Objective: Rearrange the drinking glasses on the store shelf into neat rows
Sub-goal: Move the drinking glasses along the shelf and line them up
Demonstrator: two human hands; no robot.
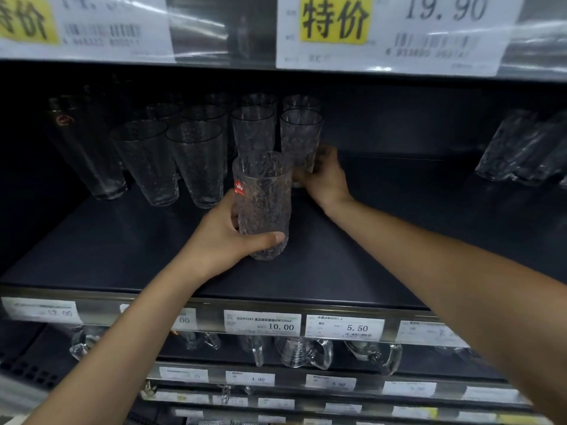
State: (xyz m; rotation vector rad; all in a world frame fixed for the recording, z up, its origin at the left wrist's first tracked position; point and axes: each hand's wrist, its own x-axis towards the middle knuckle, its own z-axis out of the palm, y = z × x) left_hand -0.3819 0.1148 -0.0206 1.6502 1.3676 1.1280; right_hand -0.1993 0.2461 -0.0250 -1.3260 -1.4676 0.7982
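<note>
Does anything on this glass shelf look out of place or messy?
Nothing looks broken. One textured glass, gripped by the left hand, is well forward of the cluster of glasses, whose rows are staggered. The right hand grips the cluster's right-edge glass.

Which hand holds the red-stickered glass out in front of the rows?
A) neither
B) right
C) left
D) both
C: the left hand grips the textured glass bearing the red sticker, in front of the rows, while the right hand holds the base of a separate rear glass further back.
</note>
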